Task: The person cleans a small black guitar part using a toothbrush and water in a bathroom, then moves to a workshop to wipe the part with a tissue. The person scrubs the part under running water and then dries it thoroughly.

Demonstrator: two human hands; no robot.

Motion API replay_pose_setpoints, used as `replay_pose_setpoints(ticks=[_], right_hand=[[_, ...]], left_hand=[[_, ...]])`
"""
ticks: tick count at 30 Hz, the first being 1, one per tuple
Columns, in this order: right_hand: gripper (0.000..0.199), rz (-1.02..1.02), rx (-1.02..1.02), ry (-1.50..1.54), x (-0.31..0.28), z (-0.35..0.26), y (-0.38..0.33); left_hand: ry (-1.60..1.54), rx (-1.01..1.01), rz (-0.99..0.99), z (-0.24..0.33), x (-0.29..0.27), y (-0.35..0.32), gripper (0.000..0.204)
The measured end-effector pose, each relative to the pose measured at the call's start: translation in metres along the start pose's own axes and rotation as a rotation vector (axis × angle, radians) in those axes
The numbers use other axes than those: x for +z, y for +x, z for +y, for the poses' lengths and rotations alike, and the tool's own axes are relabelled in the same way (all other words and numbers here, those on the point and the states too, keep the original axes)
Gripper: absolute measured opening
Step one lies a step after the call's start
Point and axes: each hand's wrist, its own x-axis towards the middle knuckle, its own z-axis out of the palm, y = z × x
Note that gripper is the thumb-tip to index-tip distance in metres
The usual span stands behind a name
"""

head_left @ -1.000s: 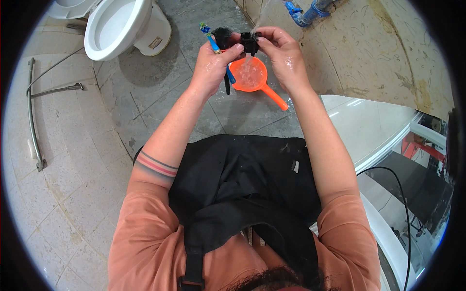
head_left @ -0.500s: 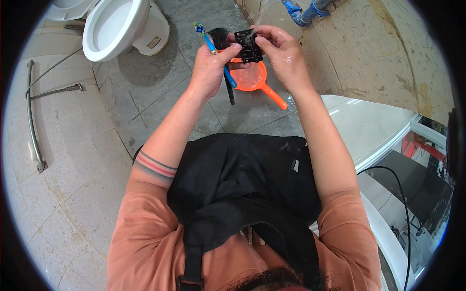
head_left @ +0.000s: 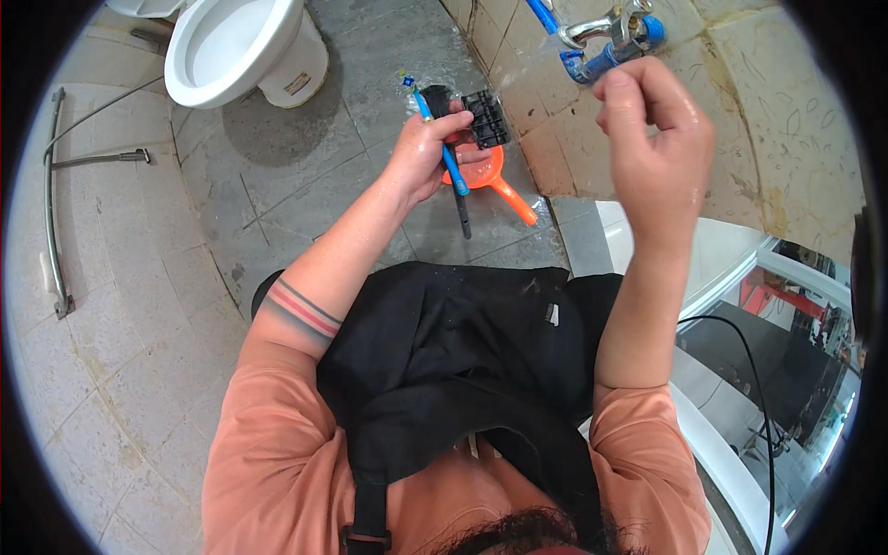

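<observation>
My left hand (head_left: 427, 153) is closed around several things at once. Between its thumb and fingers is a small black ridged plastic part (head_left: 487, 120). Along the palm lie a blue toothbrush (head_left: 450, 159), its bristled head pointing away from me, and a black-handled brush (head_left: 436, 100) with dark bristles. Raised at the right, my right hand (head_left: 659, 153) has its fingers curled in, with nothing visible in them. It is just below a metal tap (head_left: 592, 33) with blue fittings on the wall. Under the left hand sits an orange dipper (head_left: 511, 199), partly hidden.
A white toilet (head_left: 231, 46) stands at the far left on wet grey floor tiles (head_left: 305, 185). A metal grab bar (head_left: 54, 203) is on the left wall. The tiled wall (head_left: 740, 111) rises on the right, with a white ledge and a black cable (head_left: 763, 398) nearer me.
My right hand has let go of the black part and moved right and up toward the tap. The left hand, still holding the part and both brushes, has shifted slightly right and nearer.
</observation>
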Motion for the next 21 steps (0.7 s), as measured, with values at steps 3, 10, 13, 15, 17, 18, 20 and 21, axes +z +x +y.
replay_pose_setpoints(ticks=[3,10,13,15,17,18,20,21], right_hand=[[0.045,-0.233,0.159,-0.131,0.005,0.008,0.007],[0.051,-0.445,0.566,0.539,0.128,0.143,-0.016],[0.038,-0.306,0.494,0.351,0.143,0.145,-0.017],[0.037,-0.271,0.544,0.556,0.142,0.137,-0.020],[0.036,-0.256,0.585,0.651,0.144,0.133,-0.021],[0.036,-0.261,0.604,0.644,0.147,0.131,-0.021],[0.035,-0.300,0.595,0.585,0.150,0.129,-0.019],[0.035,-0.334,0.569,0.534,0.150,0.127,-0.017]], left_hand=[[0.094,0.014,0.051,-0.002,0.004,0.004,0.025],[0.443,-0.031,-0.149,-0.016,0.005,0.012,0.032],[1.084,0.198,-0.058,-0.013,-0.006,0.009,0.048],[1.240,0.229,-0.025,-0.009,-0.010,0.008,0.046],[1.396,0.263,0.009,-0.003,-0.011,0.006,0.044],[1.485,0.326,0.044,-0.003,-0.012,0.006,0.042],[1.659,0.456,0.116,-0.004,-0.014,0.004,0.039],[1.692,0.414,0.119,-0.001,-0.011,0.001,0.041]])
